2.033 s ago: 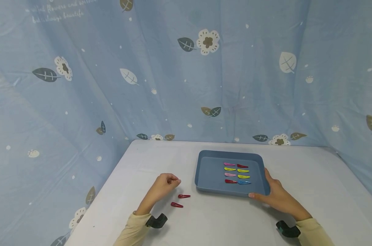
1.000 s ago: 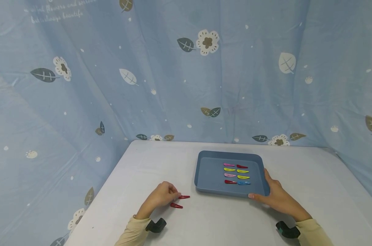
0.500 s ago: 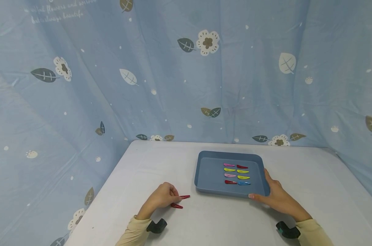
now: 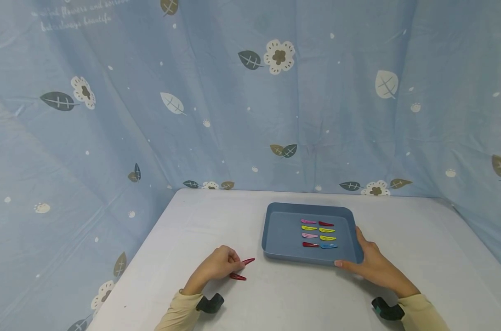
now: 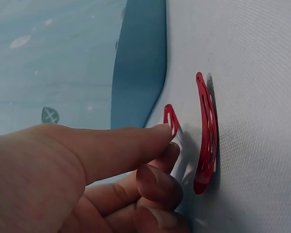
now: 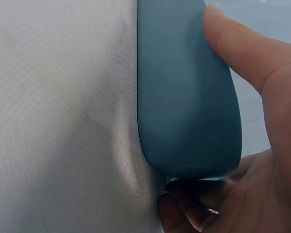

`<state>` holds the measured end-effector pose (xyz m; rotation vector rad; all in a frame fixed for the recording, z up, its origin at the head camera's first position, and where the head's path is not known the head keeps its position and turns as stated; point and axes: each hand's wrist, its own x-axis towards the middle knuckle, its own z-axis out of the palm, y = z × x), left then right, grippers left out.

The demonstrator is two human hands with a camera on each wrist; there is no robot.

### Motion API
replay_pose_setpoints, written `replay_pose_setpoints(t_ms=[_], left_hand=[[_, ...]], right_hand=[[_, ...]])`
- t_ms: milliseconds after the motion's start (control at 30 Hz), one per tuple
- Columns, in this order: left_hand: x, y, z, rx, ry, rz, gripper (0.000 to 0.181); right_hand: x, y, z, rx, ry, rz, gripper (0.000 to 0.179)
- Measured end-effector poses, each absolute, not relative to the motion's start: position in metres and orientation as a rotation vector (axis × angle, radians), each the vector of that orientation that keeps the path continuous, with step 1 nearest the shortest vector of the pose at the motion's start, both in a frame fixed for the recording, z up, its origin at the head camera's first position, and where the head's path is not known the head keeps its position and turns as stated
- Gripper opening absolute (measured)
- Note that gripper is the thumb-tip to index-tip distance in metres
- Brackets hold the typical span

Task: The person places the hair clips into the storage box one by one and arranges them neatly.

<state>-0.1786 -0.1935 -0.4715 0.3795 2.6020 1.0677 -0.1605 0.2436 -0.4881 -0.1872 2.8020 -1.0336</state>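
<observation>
My left hand (image 4: 221, 264) pinches a red snap hair clip (image 4: 248, 261) between thumb and fingers. In the left wrist view this clip (image 5: 170, 119) is tilted, its rear part hidden by the thumb. A second red hair clip (image 5: 207, 133) lies on the table right beside the hand. My right hand (image 4: 374, 264) grips the near right corner of a blue-grey tray (image 4: 283, 255), thumb at the front side and fingers round the right side. In the right wrist view the tray's outer wall (image 6: 189, 97) fills the middle.
Inside the tray, hair clips lie in two columns: pink (image 4: 310, 235), yellow (image 4: 327, 238), red (image 4: 310, 244) and blue (image 4: 328, 246). The white table (image 4: 275, 299) ends at a blue patterned curtain (image 4: 316, 115) behind and at the left.
My left hand came down to the farther red hair clip and pinched it. That clip has since turned, its narrow end swinging away from me. The right hand and tray stay put.
</observation>
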Motion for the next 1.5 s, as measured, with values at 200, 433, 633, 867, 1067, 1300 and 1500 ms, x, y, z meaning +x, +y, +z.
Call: replay_pose_setpoints(t_ms=[200, 433, 633, 867, 1067, 1300, 1500], left_hand=[[-0.183, -0.196, -0.473, 0.344, 2.607, 1.065, 0.017], [-0.186, -0.200, -0.473, 0.351, 2.604, 1.095, 0.020], [-0.187, -0.203, -0.473, 0.339, 2.566, 1.155, 0.021], [-0.190, -0.208, -0.470, 0.365, 2.546, 1.177, 0.023], [-0.192, -0.210, -0.467, 0.308, 2.503, 1.230, 0.024], [-0.194, -0.212, -0.462, 0.287, 2.503, 1.275, 0.024], [-0.196, -0.213, -0.457, 0.252, 2.481, 1.319, 0.026]], right_hand=[[-0.161, 0.243, -0.489, -0.210, 2.805, -1.057, 0.129], [-0.161, 0.244, -0.490, -0.238, 2.814, -1.078, 0.127], [-0.161, 0.244, -0.491, -0.251, 2.823, -1.089, 0.127], [-0.161, 0.244, -0.491, -0.240, 2.822, -1.082, 0.128], [-0.161, 0.245, -0.492, -0.233, 2.820, -1.073, 0.128], [-0.161, 0.245, -0.491, -0.232, 2.816, -1.079, 0.129], [-0.161, 0.244, -0.491, -0.227, 2.817, -1.078, 0.129]])
